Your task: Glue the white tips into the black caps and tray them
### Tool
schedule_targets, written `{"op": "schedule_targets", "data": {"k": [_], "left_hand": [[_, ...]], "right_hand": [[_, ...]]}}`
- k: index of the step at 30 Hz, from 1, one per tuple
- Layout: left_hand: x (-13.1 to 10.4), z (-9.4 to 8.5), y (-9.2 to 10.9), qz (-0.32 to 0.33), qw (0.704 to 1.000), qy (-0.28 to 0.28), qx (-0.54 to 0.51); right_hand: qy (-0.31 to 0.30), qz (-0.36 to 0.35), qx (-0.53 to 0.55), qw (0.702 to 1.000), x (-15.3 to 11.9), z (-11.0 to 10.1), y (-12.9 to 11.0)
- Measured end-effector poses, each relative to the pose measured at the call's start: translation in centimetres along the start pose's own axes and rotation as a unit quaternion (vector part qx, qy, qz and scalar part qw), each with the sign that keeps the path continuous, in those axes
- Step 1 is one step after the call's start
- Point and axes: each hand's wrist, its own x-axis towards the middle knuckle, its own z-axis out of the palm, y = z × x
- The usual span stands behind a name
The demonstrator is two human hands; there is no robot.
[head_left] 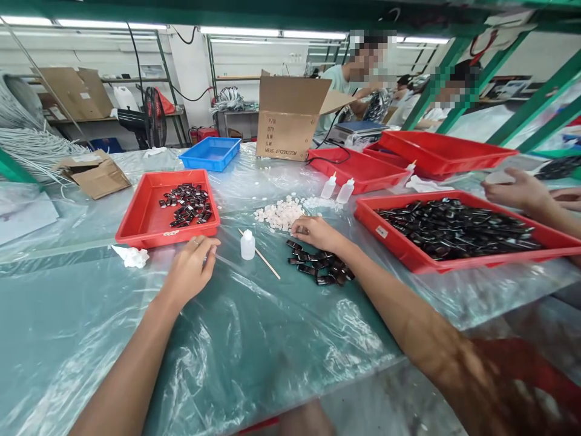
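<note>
My left hand [192, 266] is by the near right corner of a red tray [136, 209] that holds a heap of small black pieces [190, 203]. Its fingers are curled together, and anything between them is hidden. My right hand [315, 233] reaches with bent fingers to the near edge of a pile of small white pieces [281, 212]; its fingertips are too small to show a held piece. Just below that hand lies a cluster of black parts [318, 263]. Between my hands stand a small white bottle [247, 245] and a thin wooden stick [267, 264].
A large red tray [422, 265] full of black parts is at the right, beside another person's hand [515, 188]. Farther back are white bottles [345, 191], a cardboard box [285, 115] and a blue tray [211, 154]. Crumpled tissue [132, 257] lies at the left.
</note>
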Motion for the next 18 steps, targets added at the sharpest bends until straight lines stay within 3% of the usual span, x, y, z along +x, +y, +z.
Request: {"op": "schedule_targets", "data": {"k": [6, 10, 14, 18], "left_hand": [[0.0, -0.3, 1.6, 0.04, 0.999, -0.001, -0.017], [-0.3, -1.4, 3.3, 0.041, 0.998, 0.001, -0.056], [-0.6, -1.6, 5.4, 0.055, 0.994, -0.008, -0.099], [-0.8, -0.7, 6.9, 0.065, 0.986, -0.043, -0.148]], "right_hand": [[0.022, 0.018, 0.048, 0.998, -0.5, -1.1, -1.9], [0.034, 0.004, 0.118, 0.992, -1.4, -1.9, -4.9], [-0.034, -0.055, 0.215, 0.974, -2.9, -1.7, -9.0], [-0.112, -0.11, 0.337, 0.929, -3.7, -0.6, -11.2]]}}
